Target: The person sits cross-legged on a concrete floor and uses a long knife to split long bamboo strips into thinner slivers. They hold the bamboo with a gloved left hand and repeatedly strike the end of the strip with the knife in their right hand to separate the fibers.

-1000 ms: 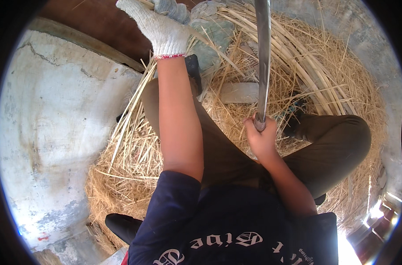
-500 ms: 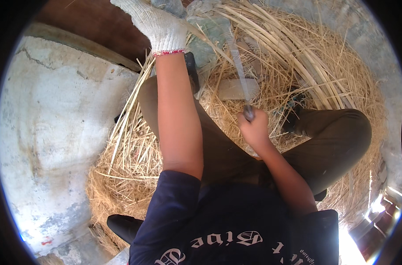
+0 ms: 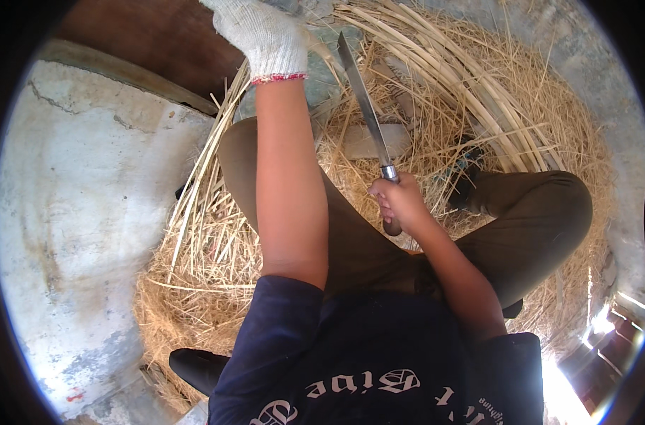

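My right hand (image 3: 399, 204) is wrapped round the dark handle of a long knife (image 3: 367, 106). Its narrow metal blade points up and slightly left, away from me. At the top edge my left hand (image 3: 262, 35) wears a white knitted glove with a red cuff, and its fingertips are mostly cut off by the frame. A pale, blurred bamboo strip (image 3: 325, 49) runs out from beside that glove toward the blade, and the hand seems closed on it. Beneath the blade a flat pale block (image 3: 375, 142) lies among the shavings.
Long split strips (image 3: 471, 85) curve along the far right, and more strips (image 3: 207, 191) lean at the left beside my bent knee. Fine straw-like shavings (image 3: 188, 304) cover the floor around my legs. A stained pale wall (image 3: 88, 198) stands close at the left.
The knife has swung so that its blade, blurred before, now shows clearly and tilts further left. My right hand has turned, exposing the handle's end. My gloved left hand has shifted slightly right.
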The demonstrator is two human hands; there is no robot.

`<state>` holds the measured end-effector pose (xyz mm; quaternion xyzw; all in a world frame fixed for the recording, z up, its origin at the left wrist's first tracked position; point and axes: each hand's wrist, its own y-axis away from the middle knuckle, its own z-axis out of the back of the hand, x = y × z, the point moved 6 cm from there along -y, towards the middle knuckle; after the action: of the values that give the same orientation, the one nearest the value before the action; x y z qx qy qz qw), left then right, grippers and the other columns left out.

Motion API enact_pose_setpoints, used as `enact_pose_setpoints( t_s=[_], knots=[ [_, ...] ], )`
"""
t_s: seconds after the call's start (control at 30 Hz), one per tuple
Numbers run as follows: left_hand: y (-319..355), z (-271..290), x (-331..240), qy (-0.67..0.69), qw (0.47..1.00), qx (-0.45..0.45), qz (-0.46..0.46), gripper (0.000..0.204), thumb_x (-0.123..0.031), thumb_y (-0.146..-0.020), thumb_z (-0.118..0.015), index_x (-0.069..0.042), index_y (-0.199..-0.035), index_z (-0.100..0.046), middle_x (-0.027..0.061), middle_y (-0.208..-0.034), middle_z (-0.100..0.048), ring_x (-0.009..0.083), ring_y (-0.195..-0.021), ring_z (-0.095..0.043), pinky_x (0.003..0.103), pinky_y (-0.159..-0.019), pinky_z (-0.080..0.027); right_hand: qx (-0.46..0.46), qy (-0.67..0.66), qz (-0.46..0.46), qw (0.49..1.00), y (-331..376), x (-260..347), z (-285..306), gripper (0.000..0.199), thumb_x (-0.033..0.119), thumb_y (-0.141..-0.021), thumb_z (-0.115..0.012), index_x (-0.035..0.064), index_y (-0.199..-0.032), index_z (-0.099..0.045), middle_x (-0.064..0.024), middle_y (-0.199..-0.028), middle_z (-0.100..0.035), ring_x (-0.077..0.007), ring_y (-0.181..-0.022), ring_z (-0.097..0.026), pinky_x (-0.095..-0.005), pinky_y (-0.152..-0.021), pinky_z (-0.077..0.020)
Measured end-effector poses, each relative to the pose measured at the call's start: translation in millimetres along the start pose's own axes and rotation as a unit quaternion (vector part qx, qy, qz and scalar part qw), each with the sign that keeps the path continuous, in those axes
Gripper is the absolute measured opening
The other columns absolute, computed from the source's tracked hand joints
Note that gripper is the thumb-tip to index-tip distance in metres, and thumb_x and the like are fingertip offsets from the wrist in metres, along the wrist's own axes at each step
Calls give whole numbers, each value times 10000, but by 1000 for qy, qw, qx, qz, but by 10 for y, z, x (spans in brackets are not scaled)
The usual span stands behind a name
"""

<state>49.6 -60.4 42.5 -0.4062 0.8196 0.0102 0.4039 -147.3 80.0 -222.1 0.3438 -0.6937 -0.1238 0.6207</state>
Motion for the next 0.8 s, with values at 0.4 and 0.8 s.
enact_pose_setpoints(
  t_s=[0.4, 0.8],
  knots=[
    [4, 75, -28, -15, 998, 18, -50, 607, -701, -990, -505, -193, -665, -434, -54, -551, -357, 98, -448, -343, 275, -427, -251, -162, 256, 144, 942, -156, 87, 154, 291, 118, -848, -697, 45, -644, -502, -10, -553, -494, -139, -497, -489, -344, -535, -415],
    [-131, 78, 73, -36, 999, 9, -29, 445, -471, -1075, -520, -120, -806, -576, -12, -682, -525, 113, -591, -504, 276, -537, -419, -27, 20, 28, 999, -94, -50, -8, 367, 181, -891, -767, 88, -651, -506, -5, -534, -486, -107, -442, -455, -308, -425, -365]
  ],
)
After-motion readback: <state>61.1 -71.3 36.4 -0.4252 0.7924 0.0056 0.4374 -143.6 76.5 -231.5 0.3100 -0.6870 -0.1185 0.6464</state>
